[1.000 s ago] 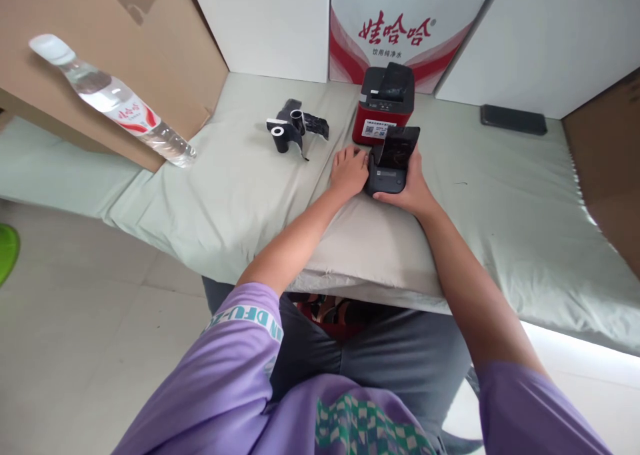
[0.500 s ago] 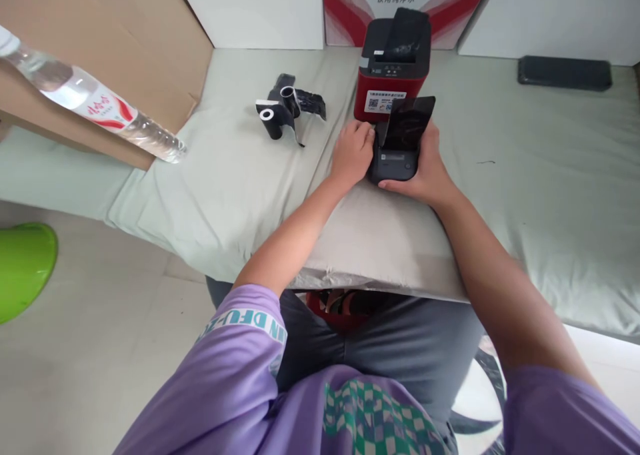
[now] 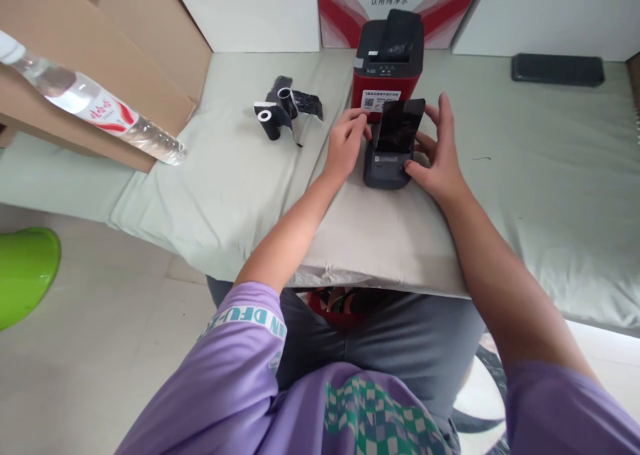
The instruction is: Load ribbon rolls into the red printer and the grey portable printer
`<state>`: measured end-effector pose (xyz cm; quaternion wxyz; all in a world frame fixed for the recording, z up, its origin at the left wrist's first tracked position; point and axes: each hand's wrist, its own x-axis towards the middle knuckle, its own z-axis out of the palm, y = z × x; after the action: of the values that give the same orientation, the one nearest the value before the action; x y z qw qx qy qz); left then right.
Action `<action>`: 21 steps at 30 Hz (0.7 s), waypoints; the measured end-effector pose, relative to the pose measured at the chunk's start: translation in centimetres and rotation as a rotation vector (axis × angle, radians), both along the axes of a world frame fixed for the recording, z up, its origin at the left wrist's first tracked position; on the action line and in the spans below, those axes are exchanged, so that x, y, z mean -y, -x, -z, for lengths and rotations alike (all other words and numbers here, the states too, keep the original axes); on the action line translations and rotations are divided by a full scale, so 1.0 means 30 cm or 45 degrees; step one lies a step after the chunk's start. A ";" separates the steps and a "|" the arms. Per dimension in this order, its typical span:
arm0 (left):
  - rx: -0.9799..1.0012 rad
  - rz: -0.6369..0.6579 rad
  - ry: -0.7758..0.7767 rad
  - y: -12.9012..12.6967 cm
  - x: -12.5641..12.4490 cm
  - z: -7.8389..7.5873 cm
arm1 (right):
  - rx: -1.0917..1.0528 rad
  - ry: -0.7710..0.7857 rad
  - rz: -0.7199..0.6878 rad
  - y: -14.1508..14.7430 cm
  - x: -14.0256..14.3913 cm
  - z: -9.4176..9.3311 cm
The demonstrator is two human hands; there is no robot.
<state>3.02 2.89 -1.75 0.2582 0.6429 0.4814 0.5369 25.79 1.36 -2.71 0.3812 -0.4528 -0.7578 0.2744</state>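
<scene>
A small dark grey portable printer (image 3: 387, 171) sits on the cloth-covered surface, with a glossy black sheet (image 3: 400, 125) standing up from its top. At its left side, my left hand (image 3: 346, 141) has loosely bent fingers, apart from one another; their tips are close to the casing. My right hand (image 3: 440, 155) is spread at the right side. Its thumb tip touches the printer's top near a button, and the index finger is raised. Directly behind stands a larger red and black printer (image 3: 363, 88), a black strip (image 3: 400, 35) sticking out of its top slot.
Two black rolls (image 3: 271, 128) with loose black strips lie to the left. A dark flat case (image 3: 557, 69) is at the far right. A water bottle (image 3: 95, 101) leans by a cardboard box (image 3: 150, 35). White boxes (image 3: 250, 15) line the back; a green stool (image 3: 27, 275) is on the floor.
My right hand has loosened from around the small printer, its index finger lifting and its thumb moving up onto the top. My left fingers have eased off the side a little.
</scene>
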 end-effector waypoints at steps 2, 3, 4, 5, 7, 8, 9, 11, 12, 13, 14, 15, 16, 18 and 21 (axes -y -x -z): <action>0.009 -0.034 0.045 0.001 -0.009 0.008 | -0.091 0.020 -0.036 0.005 0.004 -0.003; 0.024 -0.048 0.076 0.001 -0.012 0.011 | -0.114 0.028 -0.046 0.008 0.006 -0.005; 0.054 -0.053 0.110 0.000 -0.015 0.013 | -0.116 0.029 -0.047 0.010 0.008 -0.005; 0.093 -0.047 0.147 -0.001 -0.017 0.015 | -0.115 0.024 -0.047 0.012 0.009 -0.005; 0.172 -0.031 0.202 -0.005 -0.019 0.014 | -0.129 0.001 -0.051 0.012 0.009 -0.003; 0.195 -0.031 0.221 -0.006 -0.018 0.012 | -0.143 -0.014 -0.052 0.011 0.008 0.000; 0.208 -0.045 0.235 -0.007 -0.016 0.009 | -0.147 -0.023 -0.047 0.010 0.006 0.004; 0.207 -0.088 0.264 -0.009 -0.012 0.002 | -0.119 0.003 -0.022 0.008 0.001 0.010; 0.201 -0.110 0.280 -0.009 -0.010 -0.002 | -0.111 0.028 -0.013 0.008 -0.002 0.013; 0.192 -0.129 0.293 -0.009 -0.008 -0.004 | -0.122 0.055 -0.015 0.009 -0.004 0.014; 0.183 -0.141 0.296 -0.009 -0.007 -0.006 | -0.148 0.082 -0.022 0.011 -0.005 0.015; 0.176 -0.146 0.289 -0.008 -0.007 -0.007 | -0.185 0.105 -0.030 0.013 -0.006 0.014; 0.176 -0.138 0.266 -0.008 -0.006 -0.007 | -0.223 0.122 -0.032 0.015 -0.005 0.012; 0.198 -0.101 0.195 -0.007 -0.006 -0.006 | -0.268 0.152 -0.018 0.018 -0.003 0.008; 0.247 -0.054 0.138 -0.008 -0.005 -0.009 | -0.266 0.200 0.021 0.016 -0.001 0.004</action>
<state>3.27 3.04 -1.49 0.3267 0.5626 0.4960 0.5752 25.30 1.38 -2.84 0.4235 -0.4565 -0.6865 0.3755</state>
